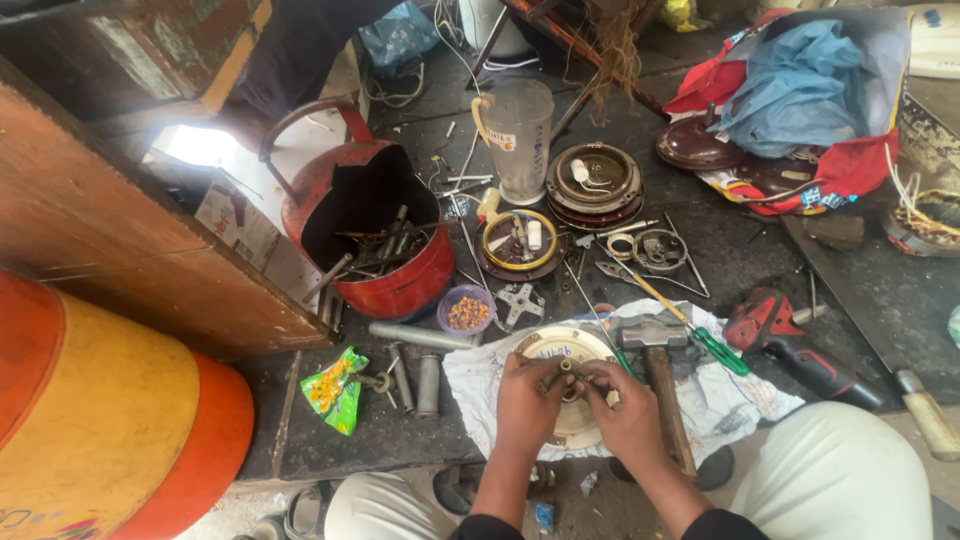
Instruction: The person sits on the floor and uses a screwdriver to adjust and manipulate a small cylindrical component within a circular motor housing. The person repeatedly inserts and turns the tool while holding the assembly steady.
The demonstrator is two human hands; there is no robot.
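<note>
Left hand (530, 395) and right hand (622, 405) both pinch a small metal part (562, 372) over the cream round cover (560, 350); hammer (660, 370) at 3 o'clock.

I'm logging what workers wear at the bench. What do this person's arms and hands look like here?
Both hands are bare: the left hand and right hand wear no gloves, rings or watch that can be seen. The forearms are uncovered, with dark sleeve edges just showing at the bottom of the picture.

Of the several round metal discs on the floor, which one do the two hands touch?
The cream-white round cover disc on the white cloth: left hand and right hand meet over its centre. The darker discs lie farther away, untouched.
</note>
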